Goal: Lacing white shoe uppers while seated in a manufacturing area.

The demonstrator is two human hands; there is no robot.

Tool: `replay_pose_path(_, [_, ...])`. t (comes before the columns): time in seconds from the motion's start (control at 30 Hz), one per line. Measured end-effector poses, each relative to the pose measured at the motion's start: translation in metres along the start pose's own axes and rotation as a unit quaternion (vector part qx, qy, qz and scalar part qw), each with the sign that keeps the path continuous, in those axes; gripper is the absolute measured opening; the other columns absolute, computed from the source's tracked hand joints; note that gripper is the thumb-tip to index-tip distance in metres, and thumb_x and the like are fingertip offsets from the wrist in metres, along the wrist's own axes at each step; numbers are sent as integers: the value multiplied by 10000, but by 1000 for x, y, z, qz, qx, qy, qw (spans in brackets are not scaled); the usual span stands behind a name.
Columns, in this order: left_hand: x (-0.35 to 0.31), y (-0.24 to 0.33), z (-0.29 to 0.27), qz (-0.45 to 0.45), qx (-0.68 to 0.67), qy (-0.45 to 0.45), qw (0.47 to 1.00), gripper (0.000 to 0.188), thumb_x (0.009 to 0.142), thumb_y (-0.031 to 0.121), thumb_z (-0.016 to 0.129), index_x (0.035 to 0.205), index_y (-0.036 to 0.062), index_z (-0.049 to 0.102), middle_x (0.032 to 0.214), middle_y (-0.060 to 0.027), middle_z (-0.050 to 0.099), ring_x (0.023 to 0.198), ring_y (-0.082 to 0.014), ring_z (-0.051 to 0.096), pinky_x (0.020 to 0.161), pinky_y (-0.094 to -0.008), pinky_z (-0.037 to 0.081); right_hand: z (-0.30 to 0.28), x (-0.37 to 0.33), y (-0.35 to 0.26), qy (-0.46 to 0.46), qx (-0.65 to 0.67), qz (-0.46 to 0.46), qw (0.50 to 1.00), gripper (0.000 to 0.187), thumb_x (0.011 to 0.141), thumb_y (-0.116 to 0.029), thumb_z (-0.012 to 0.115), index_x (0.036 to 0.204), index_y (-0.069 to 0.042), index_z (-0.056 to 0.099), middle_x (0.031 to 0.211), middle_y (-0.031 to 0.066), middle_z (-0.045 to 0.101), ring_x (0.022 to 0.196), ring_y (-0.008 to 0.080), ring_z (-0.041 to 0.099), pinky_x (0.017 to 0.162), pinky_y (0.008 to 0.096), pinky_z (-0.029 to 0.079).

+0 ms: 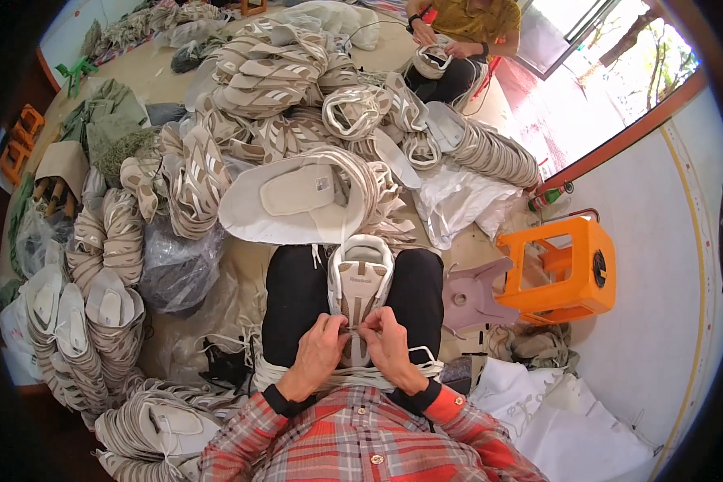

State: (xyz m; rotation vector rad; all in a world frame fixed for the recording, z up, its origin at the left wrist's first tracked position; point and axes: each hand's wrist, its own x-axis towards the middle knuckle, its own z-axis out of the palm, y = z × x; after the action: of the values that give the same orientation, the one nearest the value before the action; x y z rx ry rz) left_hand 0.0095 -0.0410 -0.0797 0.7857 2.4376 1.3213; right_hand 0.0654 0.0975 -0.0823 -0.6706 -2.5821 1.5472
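Pinching a white lace [360, 331] with our left hand [321, 353] and right hand [390, 347], we steady the shoe upper [360, 285] on our lap just past them. We think a loose pinch lets the lace slip out.

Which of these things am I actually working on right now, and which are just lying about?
In hand:
- left hand and right hand, pinching the lace
- white shoe upper on the lap

Lying about:
- piles of shoe uppers
- orange stool
- clear plastic bag

lace hidden | left hand [320, 353] fingertips | right hand [394, 347] fingertips hidden
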Motion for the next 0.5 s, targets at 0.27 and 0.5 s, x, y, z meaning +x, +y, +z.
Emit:
replay_pose_path(0.27, [10,-19,-33,174,219,-91,956,59,784,106,575,804,69,535,769,-115,531,716,-288,562,584,-376,457,-55,5,-11,-128,7,2,992,264,792,-50,635,1011,1,496,741,91,613,613,134,601,504,265,477])
replay_pose_path(0.5, [-5,-77,-197,24,383,174,907,69,863,91,506,832,38,474,786,-119,500,650,-266,528,571,-367,444,-128,-29,-58,-339,14,152,928,412,824,-97,590,1201,-19,445,691,85,593,492,131,553,426,284,429])
